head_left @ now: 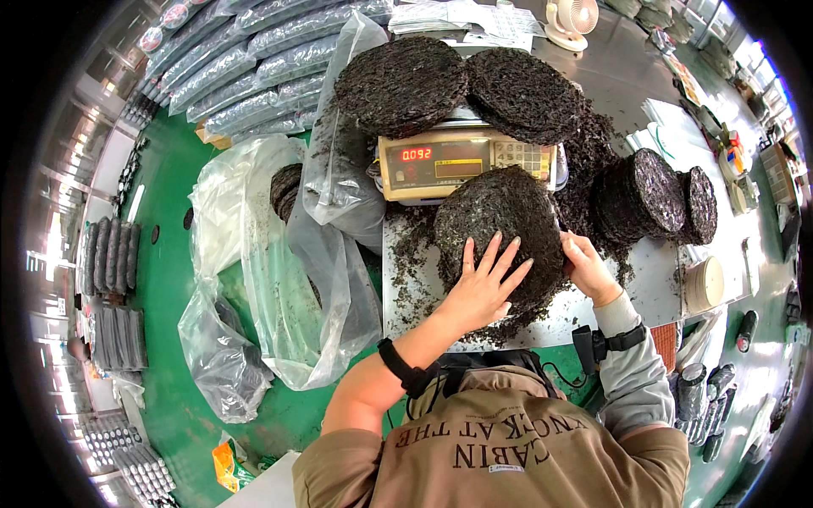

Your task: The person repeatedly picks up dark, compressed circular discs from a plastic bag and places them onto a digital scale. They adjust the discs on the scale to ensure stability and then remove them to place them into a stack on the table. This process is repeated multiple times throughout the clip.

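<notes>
- Left hand: palm down on the dark flaky disc, fingers spread apart and closed on nothing; the flat palm likely spreads the pressure so that the crumbly surface stays together.
- Right hand: curled at the disc's right rim, perhaps to steady it from the side; whether thumb and fingers pinch the rim, I cannot tell.
- The disc lies at the front of the metal table, close to the body, where both arms reach it easily.
- Loose dark flakes surround it, probably shed from such brittle pieces.
- At the left, clear plastic bags hang open and slack beside the table, within arm's reach.
- Just beyond the disc, the scale turns its red display and keypad toward the person, readable from here.
- Two more discs, a left one and a right one, rest side by side over the scale's far part, leaving its display uncovered.
- To the right, a thick stack of discs leans on its side, apart from the scale.
- Farthest back, filled bags lie piled flat, a stable way to stack them.
</notes>
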### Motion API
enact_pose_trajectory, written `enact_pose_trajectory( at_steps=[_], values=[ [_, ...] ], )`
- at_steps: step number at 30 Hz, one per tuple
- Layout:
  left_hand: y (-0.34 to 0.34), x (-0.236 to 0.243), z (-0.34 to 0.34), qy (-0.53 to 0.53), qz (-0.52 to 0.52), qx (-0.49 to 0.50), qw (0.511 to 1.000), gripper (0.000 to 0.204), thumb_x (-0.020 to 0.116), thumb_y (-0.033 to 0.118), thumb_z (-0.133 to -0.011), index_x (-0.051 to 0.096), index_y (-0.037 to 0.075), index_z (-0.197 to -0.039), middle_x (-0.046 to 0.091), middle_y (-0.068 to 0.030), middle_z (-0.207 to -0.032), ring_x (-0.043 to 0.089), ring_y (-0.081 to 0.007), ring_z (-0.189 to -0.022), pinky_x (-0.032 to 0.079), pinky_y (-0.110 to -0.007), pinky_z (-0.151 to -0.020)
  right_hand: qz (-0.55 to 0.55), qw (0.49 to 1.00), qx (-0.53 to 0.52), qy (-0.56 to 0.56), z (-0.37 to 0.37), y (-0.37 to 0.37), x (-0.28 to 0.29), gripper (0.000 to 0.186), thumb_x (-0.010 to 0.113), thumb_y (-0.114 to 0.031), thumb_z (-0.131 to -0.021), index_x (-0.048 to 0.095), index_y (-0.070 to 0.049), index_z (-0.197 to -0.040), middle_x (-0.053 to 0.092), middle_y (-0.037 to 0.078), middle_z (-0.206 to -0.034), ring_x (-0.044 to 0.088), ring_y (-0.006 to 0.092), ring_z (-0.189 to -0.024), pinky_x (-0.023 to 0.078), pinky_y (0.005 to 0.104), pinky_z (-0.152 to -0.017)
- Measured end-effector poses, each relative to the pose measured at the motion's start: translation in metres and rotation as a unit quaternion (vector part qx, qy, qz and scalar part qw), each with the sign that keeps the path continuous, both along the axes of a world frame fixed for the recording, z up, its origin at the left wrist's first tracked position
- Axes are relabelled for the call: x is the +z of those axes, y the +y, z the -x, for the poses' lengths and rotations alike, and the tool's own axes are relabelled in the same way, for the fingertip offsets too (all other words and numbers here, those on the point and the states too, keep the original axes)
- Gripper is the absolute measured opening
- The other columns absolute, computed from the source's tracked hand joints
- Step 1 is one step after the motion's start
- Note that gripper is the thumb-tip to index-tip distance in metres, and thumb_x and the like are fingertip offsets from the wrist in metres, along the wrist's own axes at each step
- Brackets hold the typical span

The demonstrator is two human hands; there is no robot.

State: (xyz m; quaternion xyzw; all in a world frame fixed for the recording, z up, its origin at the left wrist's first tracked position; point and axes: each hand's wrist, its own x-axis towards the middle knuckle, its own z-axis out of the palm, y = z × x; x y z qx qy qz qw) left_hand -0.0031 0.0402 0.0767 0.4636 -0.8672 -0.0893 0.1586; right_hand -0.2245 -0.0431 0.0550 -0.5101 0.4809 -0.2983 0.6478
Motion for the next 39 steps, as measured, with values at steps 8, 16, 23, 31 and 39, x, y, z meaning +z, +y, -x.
enact_pose_trajectory(
  at_steps=[8, 16, 23, 31, 39],
  values=[
    [0.0, 0.015, 0.03, 0.09, -0.035, 0.135, 0.986, 0.08, 0.064, 0.025, -0.065, 0.024, -0.002, -0.129, 0.017, -0.0213, -0.138, 0.011, -0.036, -0.13, 0.008, -0.056, -0.101, 0.065, 0.971, 0.171, -0.154, 0.0, -0.002, 0.004, 0.048, 0.041, -0.036, -0.089, 0.046, 0.001, -0.118, 0.051, 0.01, -0.115, 0.044, 0.02, -0.11, 0.025, 0.0366, -0.1],
    [0.008, 0.083, -0.004, 0.304, 0.066, 0.242, 0.919, 0.035, 0.044, 0.007, -0.081, 0.046, -0.005, -0.113, 0.056, -0.0212, -0.101, 0.058, -0.0302, -0.09, 0.046, -0.035, -0.079, -0.104, 0.961, 0.083, -0.242, -0.007, -0.011, 0.038, 0.051, 0.032, -0.039, -0.092, 0.049, 0.004, -0.114, 0.053, 0.011, -0.11, 0.051, 0.0156, -0.096, 0.043, 0.0306, -0.084],
    [-0.015, 0.101, -0.052, 0.766, 0.033, 0.348, 0.539, 0.036, 0.043, 0.005, -0.082, 0.041, -0.005, -0.117, 0.051, -0.0142, -0.109, 0.054, -0.023, -0.094, 0.046, -0.035, -0.08, -0.08, 0.971, 0.034, -0.225, 0.002, -0.023, 0.015, 0.051, 0.032, -0.04, -0.092, 0.054, 0.003, -0.109, 0.052, 0.012, -0.111, 0.049, 0.0175, -0.101, 0.04, 0.0315, -0.089],
    [-0.039, 0.037, -0.035, 0.706, -0.258, 0.456, 0.477, 0.047, 0.053, 0.01, -0.074, 0.043, -0.003, -0.118, 0.052, -0.0118, -0.109, 0.047, -0.0217, -0.101, 0.035, -0.033, -0.089, -0.126, 0.939, -0.028, -0.32, -0.001, -0.023, 0.02, 0.05, 0.041, -0.033, -0.091, 0.033, -0.003, -0.129, 0.041, 0.009, -0.126, 0.044, 0.0181, -0.11, 0.036, 0.0333, -0.095],
    [-0.032, 0.05, -0.03, 0.696, -0.076, 0.337, 0.63, 0.035, 0.044, 0.007, -0.086, 0.04, 0.001, -0.12, 0.05, -0.0115, -0.115, 0.05, -0.0163, -0.104, 0.042, -0.029, -0.086, 0.112, 0.974, -0.053, -0.188, 0.003, -0.056, 0.053, 0.056, 0.054, -0.004, -0.079, 0.03, -0.002, -0.13, 0.04, 0.009, -0.127, 0.043, 0.0176, -0.111, 0.035, 0.0302, -0.095]
  ],
)
